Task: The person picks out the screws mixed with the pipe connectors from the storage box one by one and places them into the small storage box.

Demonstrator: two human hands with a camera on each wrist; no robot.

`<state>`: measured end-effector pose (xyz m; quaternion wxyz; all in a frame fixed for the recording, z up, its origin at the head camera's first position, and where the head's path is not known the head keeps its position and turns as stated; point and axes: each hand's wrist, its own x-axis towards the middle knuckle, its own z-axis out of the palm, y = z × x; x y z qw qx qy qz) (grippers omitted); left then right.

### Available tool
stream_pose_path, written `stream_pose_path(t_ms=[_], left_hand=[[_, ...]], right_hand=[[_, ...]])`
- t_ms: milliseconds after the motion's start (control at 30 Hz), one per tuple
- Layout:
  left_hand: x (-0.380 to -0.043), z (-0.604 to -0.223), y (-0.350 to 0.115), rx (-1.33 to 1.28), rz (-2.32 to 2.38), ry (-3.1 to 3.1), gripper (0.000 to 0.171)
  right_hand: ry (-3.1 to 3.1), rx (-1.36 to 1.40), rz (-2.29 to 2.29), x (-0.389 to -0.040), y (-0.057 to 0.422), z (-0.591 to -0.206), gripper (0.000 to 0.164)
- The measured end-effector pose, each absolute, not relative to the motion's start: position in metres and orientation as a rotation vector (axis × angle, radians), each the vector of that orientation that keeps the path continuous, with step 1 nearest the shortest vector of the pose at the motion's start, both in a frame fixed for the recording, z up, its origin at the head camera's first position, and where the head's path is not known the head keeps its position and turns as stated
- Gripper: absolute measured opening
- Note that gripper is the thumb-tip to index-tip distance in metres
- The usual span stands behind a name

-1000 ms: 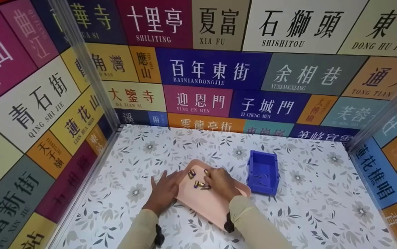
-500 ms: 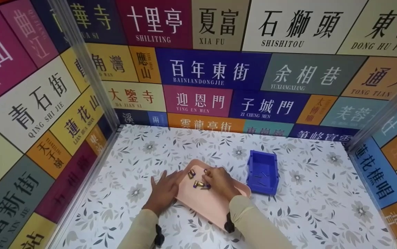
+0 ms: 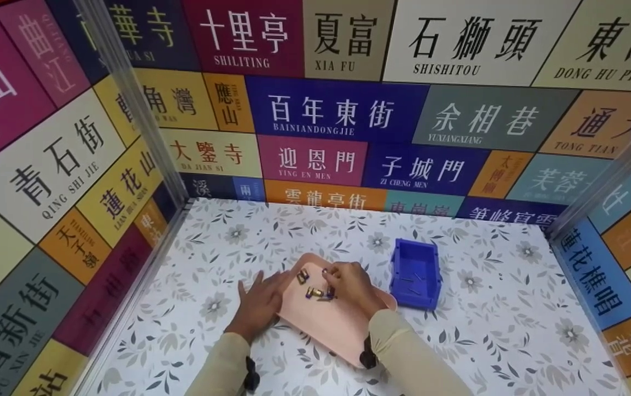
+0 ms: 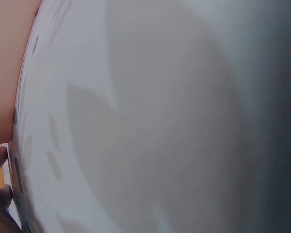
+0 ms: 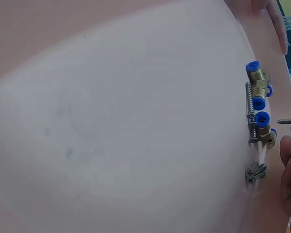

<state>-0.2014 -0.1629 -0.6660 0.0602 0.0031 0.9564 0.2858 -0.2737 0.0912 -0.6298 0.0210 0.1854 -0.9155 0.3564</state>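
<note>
Head view: A person's left hand (image 3: 259, 305), fingers spread, rests at the left edge of the pink tray (image 3: 318, 324); the right hand (image 3: 353, 281) hovers above it. Left wrist: tabletop (image 4: 135, 121) beside the tray. Right wrist: curled fingers pinch an apparent screw (image 5: 284, 121) over the tray; lifting straight should clear the brass fittings (image 5: 258, 83).

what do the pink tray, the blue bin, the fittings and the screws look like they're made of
Pink tray: probably plastic, smooth and matte, with rounded, moulded-looking corners.
Blue bin: likely hard plastic, perhaps slightly glossy, one even colour.
Fittings: brass-toned metal bodies with a sheen; the blue end rings look plastic.
Screws: silvery metal, perhaps plated steel, with glints along the threads.
</note>
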Motion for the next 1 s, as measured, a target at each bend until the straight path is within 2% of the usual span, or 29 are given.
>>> stream_pose_path(t_ms=[500, 733, 1000], left_hand=[[-0.201, -0.667, -0.167, 0.054, 0.860, 2.909, 0.048], [-0.202, -0.666, -0.168, 0.033, 0.854, 2.901, 0.048], [-0.203, -0.666, -0.164, 0.001, 0.892, 2.882, 0.048]], right_hand=[[-2.797, 0.480, 1.073, -0.274, 0.117, -0.607, 0.010], [-2.732, 0.465, 1.171, -0.274, 0.134, -0.597, 0.016], [-2.720, 0.491, 1.224, -0.272, 0.154, -0.592, 0.014]])
